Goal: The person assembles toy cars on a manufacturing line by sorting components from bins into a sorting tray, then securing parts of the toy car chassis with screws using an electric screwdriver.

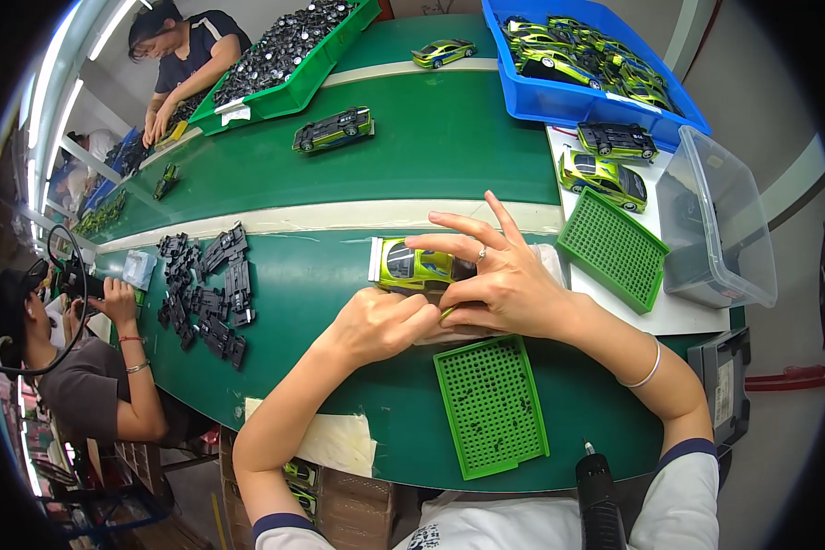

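A yellow-green toy car with a white rear wing rests on a pale cloth in front of me. My left hand is closed at the car's near side, its fingertips hiding whatever they pinch. Thumb and forefinger of my right hand pinch a small yellow-green piece beside my left fingertips. Another right finger reaches across the car's top, and the remaining ones stretch upward. Just below lies a green perforated tray with small dark parts scattered in its holes.
Black chassis parts lie in a loose pile at left. An electric screwdriver points up near the front edge. At right are another green tray, a clear bin and a blue crate of cars. Co-workers sit at left.
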Demonstrator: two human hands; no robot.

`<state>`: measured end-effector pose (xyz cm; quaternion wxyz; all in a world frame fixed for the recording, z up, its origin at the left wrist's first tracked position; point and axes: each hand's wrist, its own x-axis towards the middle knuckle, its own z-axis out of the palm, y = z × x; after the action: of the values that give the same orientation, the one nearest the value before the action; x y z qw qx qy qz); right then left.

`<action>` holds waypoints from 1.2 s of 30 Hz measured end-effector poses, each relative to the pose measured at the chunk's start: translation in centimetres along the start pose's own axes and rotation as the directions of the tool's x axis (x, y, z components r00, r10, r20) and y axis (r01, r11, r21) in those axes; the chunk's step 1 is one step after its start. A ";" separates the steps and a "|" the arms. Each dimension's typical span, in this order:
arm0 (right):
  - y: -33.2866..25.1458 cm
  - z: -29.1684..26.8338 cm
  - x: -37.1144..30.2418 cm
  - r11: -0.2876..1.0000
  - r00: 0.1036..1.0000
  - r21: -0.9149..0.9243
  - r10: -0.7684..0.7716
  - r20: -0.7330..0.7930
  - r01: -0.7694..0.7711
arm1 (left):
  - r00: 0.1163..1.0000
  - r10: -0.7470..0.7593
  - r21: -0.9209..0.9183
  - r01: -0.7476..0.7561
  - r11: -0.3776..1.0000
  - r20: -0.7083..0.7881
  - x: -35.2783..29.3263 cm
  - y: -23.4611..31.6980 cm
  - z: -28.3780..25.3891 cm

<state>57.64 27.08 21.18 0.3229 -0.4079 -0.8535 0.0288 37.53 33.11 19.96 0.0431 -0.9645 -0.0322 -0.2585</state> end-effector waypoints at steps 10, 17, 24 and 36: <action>0.5 0.1 0.1 0.981 0.981 0.085 0.178 -0.074 -0.172 | 0.997 0.024 0.064 -0.020 0.998 -0.076 -0.1 0.0 0.2; 0.3 0.0 -0.1 0.986 0.984 0.116 0.135 -0.115 -0.122 | 0.995 -0.018 0.086 0.027 0.996 -0.101 0.0 0.5 0.2; 0.4 0.1 0.0 0.988 0.981 0.108 0.124 -0.152 -0.108 | 0.990 -0.042 0.097 0.056 0.994 -0.138 -0.5 0.8 -0.3; 0.1 0.0 -0.2 0.998 0.987 -0.035 -0.058 -0.152 0.053 | 0.920 -0.263 -0.030 0.266 0.963 -0.291 0.6 0.2 -0.5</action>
<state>57.82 27.04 21.01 0.3817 -0.3899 -0.8377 -0.0249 37.83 32.88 20.70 0.0172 -0.9022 -0.1568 -0.4015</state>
